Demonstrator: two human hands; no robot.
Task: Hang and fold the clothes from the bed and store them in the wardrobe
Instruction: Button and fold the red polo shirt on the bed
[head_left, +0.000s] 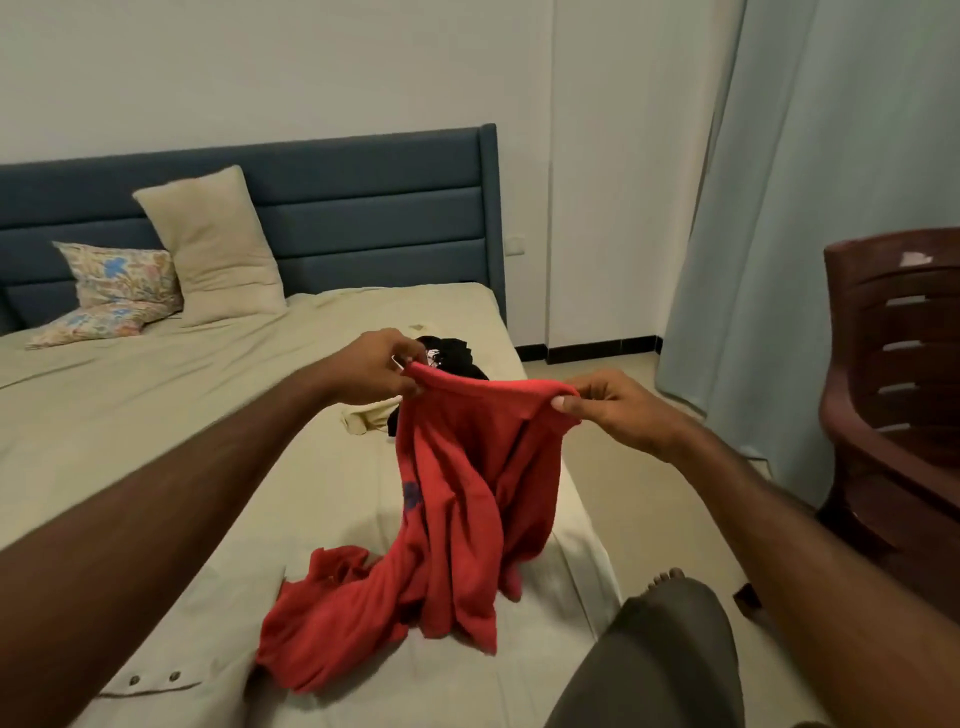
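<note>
A red garment hangs between my hands above the bed, its lower part trailing onto the sheet. My left hand pinches one end of its top edge, and my right hand pinches the other end. Something thin and pale shows at my left fingers; I cannot tell what it is. Behind the red garment a black garment and a cream one lie on the bed. A pale garment with buttons lies at the near edge.
Two pillows lean on the blue headboard. A brown plastic chair stands at the right, by a light blue curtain. My knee is at the bed's right side, over tiled floor.
</note>
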